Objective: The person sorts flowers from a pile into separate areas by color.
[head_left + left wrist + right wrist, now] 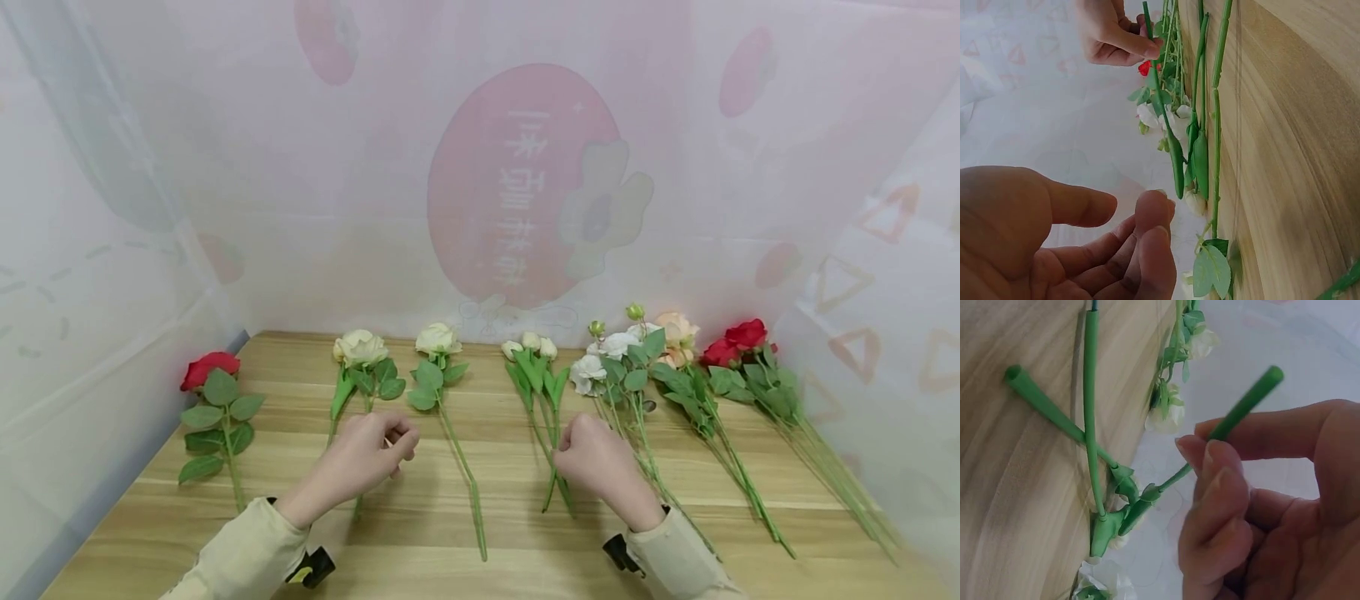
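My right hand [600,462] pinches the green stem [1249,403] of a white tulip between thumb and fingertips, its stem end raised off the table. Two other tulip stems [1090,406] lie crossed on the wood beside it. At the top of this group are several white tulip heads [531,343]. Over the stems of a cream rose [362,347] hovers my left hand [367,454]. Its fingers [1154,212] are loosely bent, with nothing between them and the thumb. Between the hands lies a single cream rose [438,339] with a long stem.
A red rose [210,369] lies at the far left. On the right are white roses [588,372] with green buds, peach flowers [677,337] and red roses [745,335]. Pale printed cloth [360,208] walls in the wooden table [420,533] at the back and sides.
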Available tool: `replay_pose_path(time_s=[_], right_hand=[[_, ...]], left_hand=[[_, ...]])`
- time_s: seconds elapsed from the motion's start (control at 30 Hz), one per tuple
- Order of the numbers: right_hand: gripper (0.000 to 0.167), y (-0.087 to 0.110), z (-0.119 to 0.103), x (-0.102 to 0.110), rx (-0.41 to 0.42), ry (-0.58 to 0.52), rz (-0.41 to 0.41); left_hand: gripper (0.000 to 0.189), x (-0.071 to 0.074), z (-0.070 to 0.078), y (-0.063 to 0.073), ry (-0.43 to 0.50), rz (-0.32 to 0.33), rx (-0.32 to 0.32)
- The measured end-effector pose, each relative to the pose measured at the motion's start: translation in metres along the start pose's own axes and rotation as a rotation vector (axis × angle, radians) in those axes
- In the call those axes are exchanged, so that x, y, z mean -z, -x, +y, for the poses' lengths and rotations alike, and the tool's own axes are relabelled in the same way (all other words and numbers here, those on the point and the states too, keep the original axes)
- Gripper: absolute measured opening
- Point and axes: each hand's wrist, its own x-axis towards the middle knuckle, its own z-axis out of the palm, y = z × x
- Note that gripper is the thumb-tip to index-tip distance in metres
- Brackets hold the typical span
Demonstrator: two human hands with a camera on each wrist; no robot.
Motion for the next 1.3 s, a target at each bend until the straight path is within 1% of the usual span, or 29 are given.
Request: replay_pose_path(time_s=[0.1,0.2,0.3,0.4,0.5,0.63,0.73,0.83,0.9,1.0,1.07,1.17,1.3], right_hand=[[0.045,0.0,0.002,-0.002,0.007,0.015,-0.04],[0.049,0.0,0.004,-0.004,0.016,0.044,-0.066],[0.054,0.0,0.005,-0.004,0.015,0.068,-0.094],[0.058,0.001,0.005,-0.004,0.007,0.084,-0.125],[0.058,0.002,0.003,-0.002,0.005,0.084,-0.151],[0.057,0.006,-0.001,0.002,0.017,0.071,-0.161],[0.056,0.008,-0.005,0.006,0.026,0.066,-0.163],[0.056,0.009,-0.008,0.009,0.031,0.063,-0.168],[0.056,0.01,-0.009,0.01,0.039,0.059,-0.173],[0.056,0.011,-0.01,0.013,0.06,0.044,-0.182],[0.056,0.012,-0.01,0.014,0.074,0.038,-0.186],[0.057,0.013,-0.011,0.014,0.091,0.03,-0.192],[0.056,0.013,-0.011,0.013,0.095,0.031,-0.19]], left_hand=[[0.014,0.0,0.0,0.001,-0.013,-0.008,0.008],[0.015,0.001,0.0,0.001,-0.024,-0.019,0.019],[0.017,0.005,0.0,0.001,-0.055,-0.023,0.027],[0.021,0.012,-0.001,0.002,-0.119,-0.019,0.018],[0.028,0.022,-0.003,0.004,-0.223,-0.012,0.025],[0.042,0.034,-0.01,0.007,-0.37,-0.017,0.124],[0.048,0.037,-0.017,0.005,-0.43,-0.043,0.192],[0.047,0.036,-0.025,0.001,-0.451,-0.076,0.217],[0.041,0.034,-0.03,-0.002,-0.471,-0.096,0.23],[0.034,0.029,-0.038,-0.004,-0.473,-0.115,0.238],[0.034,0.025,-0.043,-0.006,-0.465,-0.112,0.231],[0.033,0.019,-0.05,-0.009,-0.437,-0.085,0.228],[0.027,0.016,-0.054,-0.009,-0.4,-0.065,0.26]])
